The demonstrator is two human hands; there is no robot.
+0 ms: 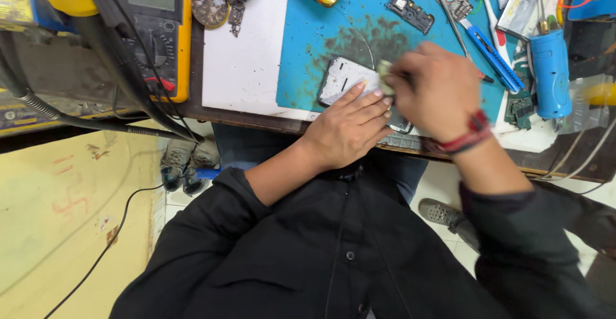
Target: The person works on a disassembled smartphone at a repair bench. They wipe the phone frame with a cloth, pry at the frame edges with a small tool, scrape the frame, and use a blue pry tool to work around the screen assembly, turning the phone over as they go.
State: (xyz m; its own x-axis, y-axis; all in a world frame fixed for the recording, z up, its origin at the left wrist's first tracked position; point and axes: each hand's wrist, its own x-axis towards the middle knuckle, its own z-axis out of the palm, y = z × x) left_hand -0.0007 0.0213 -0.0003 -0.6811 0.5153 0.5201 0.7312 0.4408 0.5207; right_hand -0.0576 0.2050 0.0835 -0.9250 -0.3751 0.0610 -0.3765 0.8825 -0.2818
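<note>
A stained blue rubber mat [333,30] is covering the bench middle, with a white sheet [244,56] lying left of it. The phone frame [343,81], flat with rounded corners and a pale inside, is sitting at the mat's near edge. The left hand [346,126] is pressing flat on it, fingers open. The right hand [443,91] is pinching a small pale wad [384,70] against it. A blue cylinder tool [550,68] is crowding the right side.

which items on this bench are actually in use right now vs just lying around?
In use:
left hand pressing down the opened phone
right hand pinching a small pale wad against the phone
blue work mat under it

Lying about:
yellow multimeter
blue utility knife
blue cylindrical tool
loose circuit board
round tin
</note>
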